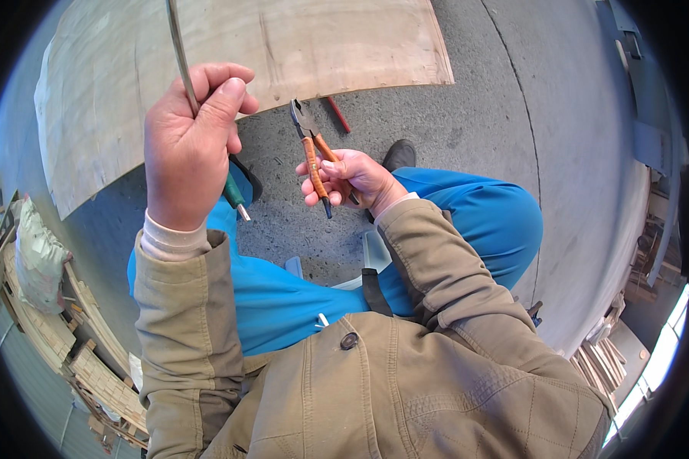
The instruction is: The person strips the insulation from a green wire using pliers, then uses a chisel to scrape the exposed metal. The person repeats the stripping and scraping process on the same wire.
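Sitting near eleven o'clock, orange-handled steel pliers (310, 149) are held by the right hand (360, 177), fingers closed on the handles (313, 164), probably the surest hold for stiff, weighty metal. Toward ten, a slim, likely rigid grey-and-green rod (181, 57) is clamped by the left hand (185, 145).

Pliers (311, 155) sit in the right hand (360, 177), right of a shafted tool (180, 57) in the left hand (182, 149). Ahead spreads a wooden sheet (344, 42); a stick (339, 115) lies by its near edge.
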Demonstrator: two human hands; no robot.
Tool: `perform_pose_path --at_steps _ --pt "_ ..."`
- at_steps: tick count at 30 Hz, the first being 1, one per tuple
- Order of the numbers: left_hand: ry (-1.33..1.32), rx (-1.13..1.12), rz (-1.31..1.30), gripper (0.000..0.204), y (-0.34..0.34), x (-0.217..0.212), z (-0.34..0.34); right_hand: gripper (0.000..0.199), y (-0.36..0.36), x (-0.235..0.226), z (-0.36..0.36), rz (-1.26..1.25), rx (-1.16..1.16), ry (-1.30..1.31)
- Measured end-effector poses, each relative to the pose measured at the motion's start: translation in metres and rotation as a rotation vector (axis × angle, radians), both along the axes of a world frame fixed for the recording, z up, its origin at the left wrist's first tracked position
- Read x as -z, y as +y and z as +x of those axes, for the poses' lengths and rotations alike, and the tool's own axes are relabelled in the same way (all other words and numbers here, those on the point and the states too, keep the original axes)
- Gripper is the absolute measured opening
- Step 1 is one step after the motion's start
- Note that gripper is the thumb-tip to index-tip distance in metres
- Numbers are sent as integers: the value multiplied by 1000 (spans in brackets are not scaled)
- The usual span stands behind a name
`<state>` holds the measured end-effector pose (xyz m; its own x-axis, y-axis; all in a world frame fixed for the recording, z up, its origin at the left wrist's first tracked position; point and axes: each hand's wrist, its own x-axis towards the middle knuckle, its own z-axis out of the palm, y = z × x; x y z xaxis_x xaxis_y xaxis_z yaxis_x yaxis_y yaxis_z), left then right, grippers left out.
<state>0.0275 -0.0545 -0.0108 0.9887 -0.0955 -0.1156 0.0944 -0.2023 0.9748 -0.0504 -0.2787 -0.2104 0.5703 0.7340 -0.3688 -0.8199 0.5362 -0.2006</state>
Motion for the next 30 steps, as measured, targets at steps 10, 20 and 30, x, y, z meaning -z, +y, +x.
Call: perform_pose_path --at_steps 10,20,30 --pt "20 4 11 20 0 5 -2 49 23 12 -16 265 192 105" --pt "45 13 53 20 -4 10 0 51 33 22 -17 245 179 147" --pt "34 32 19 19 -9 12 2 39 38 9 -12 128 131 164"
